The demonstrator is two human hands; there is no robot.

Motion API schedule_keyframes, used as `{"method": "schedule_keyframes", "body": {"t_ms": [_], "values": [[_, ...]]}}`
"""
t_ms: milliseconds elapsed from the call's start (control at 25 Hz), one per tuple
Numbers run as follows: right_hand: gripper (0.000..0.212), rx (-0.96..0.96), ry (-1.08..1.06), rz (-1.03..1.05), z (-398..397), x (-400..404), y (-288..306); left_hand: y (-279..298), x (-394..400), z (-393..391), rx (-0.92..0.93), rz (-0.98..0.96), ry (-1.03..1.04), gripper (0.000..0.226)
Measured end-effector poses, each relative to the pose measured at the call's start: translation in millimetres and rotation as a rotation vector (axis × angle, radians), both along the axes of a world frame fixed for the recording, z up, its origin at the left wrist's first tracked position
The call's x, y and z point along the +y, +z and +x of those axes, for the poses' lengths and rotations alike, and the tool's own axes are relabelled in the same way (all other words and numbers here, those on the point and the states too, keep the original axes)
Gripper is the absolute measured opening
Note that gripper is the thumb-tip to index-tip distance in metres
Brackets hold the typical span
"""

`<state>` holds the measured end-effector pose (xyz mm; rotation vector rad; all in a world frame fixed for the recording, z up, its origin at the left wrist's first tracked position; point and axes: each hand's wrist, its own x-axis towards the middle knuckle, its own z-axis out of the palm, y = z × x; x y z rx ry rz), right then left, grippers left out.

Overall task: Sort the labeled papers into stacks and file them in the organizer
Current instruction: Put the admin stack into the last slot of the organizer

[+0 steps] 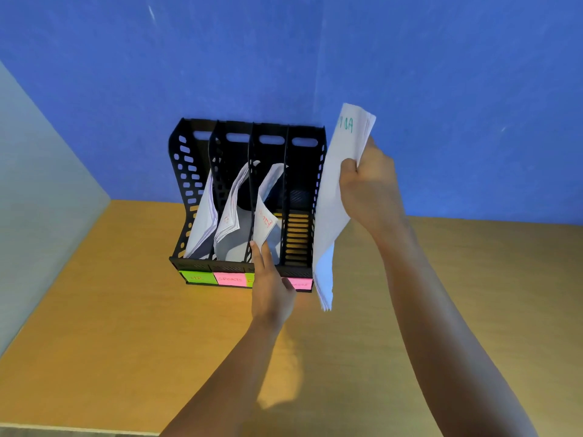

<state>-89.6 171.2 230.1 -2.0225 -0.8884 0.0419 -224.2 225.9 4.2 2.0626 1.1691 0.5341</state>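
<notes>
Three of the organizer's (246,197) four slots hold papers; the rightmost stands bare. Left hand (271,288) touches the third slot's sheets (266,222) with straight fingers, while right hand (369,181) grips a paper stack (334,197) just beside the organizer, above the worktop (126,310).

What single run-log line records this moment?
left hand touching papers in third slot | right hand gripping white paper stack | fourth slot empty

The left hand (272,291) covers the third sticky label (249,279) on the organizer (184,171). Handwriting on the remaining labels is too blurred to read reliably.
</notes>
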Motion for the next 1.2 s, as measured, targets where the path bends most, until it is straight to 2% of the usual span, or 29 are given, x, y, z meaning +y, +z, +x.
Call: {"method": "schedule_keyframes", "body": {"t_ms": [200, 560, 920, 1200], "values": [[0.04, 0.126, 0.034, 0.01, 7.9, 3.2, -8.8, -1.8, 0.7, 2.6, 0.0, 0.015, -0.006, 0.097], [0.039, 0.132, 0.074, 0.06, 11.8, 11.7, -17.9, -5.3, -0.2, 2.5, -0.005, 0.019, -0.001, 0.101], [0.047, -0.023, 0.071, 0.141, 24.0, 30.7, -3.8, -7.9, -0.2, 3.7, 0.01, 0.058, 0.014, 0.097], [0.039, -0.028, 0.005, 0.166, 44.5, 56.7, -33.6, -9.3, -1.4, 2.9, 0.019, 0.085, 0.01, 0.096]]}}
